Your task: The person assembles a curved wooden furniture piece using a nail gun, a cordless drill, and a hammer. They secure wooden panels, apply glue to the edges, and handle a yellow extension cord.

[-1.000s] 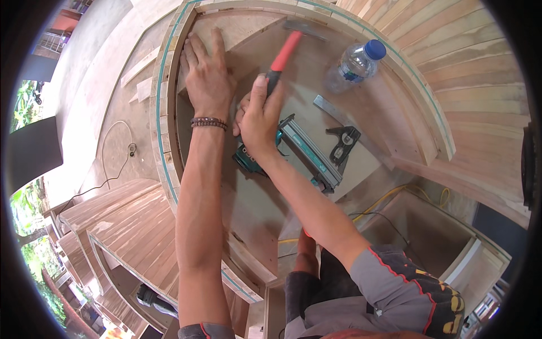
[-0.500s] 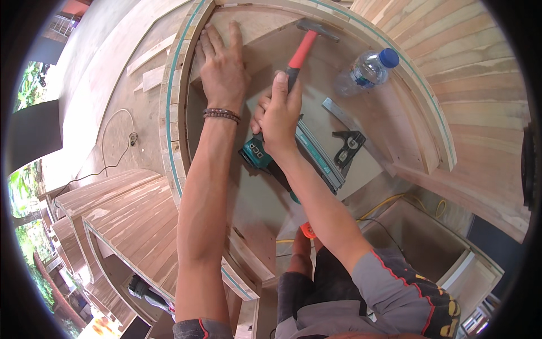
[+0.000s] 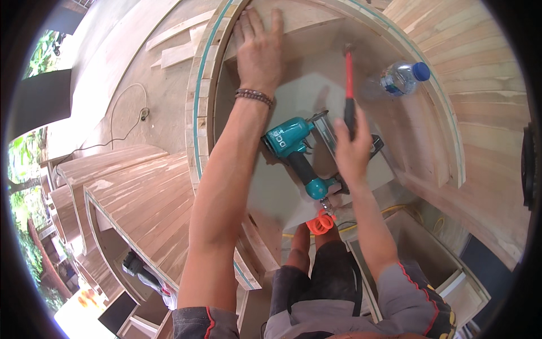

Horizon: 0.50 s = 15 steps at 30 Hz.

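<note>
My left hand lies flat with its fingers apart on a wooden piece inside the curved wooden frame, close to the frame's far left wall. My right hand is wrapped round the dark grip of a hammer with a red shaft. The hammer's head points away from me and is blurred by motion. Between my forearms, a teal and black nail gun rests on the panel, its magazine partly behind my right hand. An orange coiled air hose joins the nail gun's near end.
A plastic bottle with a blue cap lies by the right inner wall. Wood offcuts and a thin cable are outside the frame at left. Slatted curved panels stand at lower left. A yellow hose runs behind my right arm.
My right hand has swung the hammer to the right, away from my left hand, uncovering the nail gun. My left hand stays on the wood. The whole view has shifted slightly.
</note>
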Each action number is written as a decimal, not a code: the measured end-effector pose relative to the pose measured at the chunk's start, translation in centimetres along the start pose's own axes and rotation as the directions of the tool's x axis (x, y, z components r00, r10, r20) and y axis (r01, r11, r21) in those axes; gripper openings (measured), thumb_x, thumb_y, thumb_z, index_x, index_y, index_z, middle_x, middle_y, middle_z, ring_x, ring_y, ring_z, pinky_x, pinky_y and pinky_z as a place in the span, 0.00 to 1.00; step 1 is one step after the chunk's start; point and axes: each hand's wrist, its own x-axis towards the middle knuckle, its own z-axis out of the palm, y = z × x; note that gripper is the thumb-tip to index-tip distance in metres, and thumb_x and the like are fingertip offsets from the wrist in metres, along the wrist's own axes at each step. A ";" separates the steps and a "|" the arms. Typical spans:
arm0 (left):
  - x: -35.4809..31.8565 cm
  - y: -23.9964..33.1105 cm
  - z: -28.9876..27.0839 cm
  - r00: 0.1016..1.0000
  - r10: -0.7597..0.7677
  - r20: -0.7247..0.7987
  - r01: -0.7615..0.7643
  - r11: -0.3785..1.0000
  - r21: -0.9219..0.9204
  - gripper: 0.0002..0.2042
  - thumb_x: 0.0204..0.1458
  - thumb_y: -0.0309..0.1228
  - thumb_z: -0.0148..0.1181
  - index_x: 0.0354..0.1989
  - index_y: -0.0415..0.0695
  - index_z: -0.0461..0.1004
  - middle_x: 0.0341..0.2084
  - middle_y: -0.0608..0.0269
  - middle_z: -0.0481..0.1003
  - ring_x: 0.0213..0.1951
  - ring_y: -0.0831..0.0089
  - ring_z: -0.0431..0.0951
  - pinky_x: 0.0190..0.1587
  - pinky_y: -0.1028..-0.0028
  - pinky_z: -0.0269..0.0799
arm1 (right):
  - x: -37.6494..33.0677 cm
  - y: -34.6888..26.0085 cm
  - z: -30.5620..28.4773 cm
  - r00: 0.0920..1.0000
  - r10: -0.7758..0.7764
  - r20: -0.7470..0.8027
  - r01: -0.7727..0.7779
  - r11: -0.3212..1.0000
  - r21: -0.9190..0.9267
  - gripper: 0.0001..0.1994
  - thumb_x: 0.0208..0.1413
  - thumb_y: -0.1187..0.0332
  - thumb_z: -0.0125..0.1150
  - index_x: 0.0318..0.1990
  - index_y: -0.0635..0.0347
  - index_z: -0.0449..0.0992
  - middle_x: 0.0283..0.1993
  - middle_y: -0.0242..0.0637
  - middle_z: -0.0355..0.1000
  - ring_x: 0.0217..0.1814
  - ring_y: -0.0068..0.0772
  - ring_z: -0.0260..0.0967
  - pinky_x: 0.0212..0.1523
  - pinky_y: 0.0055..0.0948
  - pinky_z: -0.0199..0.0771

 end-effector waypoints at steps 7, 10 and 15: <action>0.5 0.2 -1.7 0.987 -0.029 0.158 0.026 0.999 0.020 0.44 0.44 0.41 0.71 0.72 0.48 0.58 0.68 0.37 0.60 0.69 0.46 0.61 0.72 0.56 0.55 | -4.0 3.0 -9.3 0.997 -0.012 0.079 0.056 0.806 -0.590 0.26 0.55 0.75 0.62 0.64 0.58 0.72 0.57 0.51 0.75 0.58 0.53 0.74 0.57 0.42 0.73; 1.0 0.3 -2.1 0.972 -0.047 0.230 0.043 0.999 0.022 0.43 0.46 0.41 0.68 0.72 0.47 0.57 0.69 0.38 0.58 0.70 0.48 0.59 0.73 0.57 0.54 | -4.4 3.8 -10.3 0.996 0.020 0.086 0.043 0.735 -0.677 0.27 0.55 0.74 0.63 0.64 0.56 0.72 0.56 0.50 0.76 0.57 0.54 0.75 0.56 0.44 0.74; 0.6 0.0 -0.9 0.992 -0.017 0.127 0.016 1.000 0.012 0.45 0.44 0.43 0.72 0.72 0.46 0.58 0.67 0.36 0.60 0.69 0.44 0.59 0.72 0.56 0.55 | -4.7 4.3 -9.7 0.992 -0.043 0.121 0.120 0.638 -0.761 0.27 0.54 0.73 0.64 0.64 0.53 0.72 0.51 0.48 0.75 0.54 0.51 0.73 0.52 0.46 0.73</action>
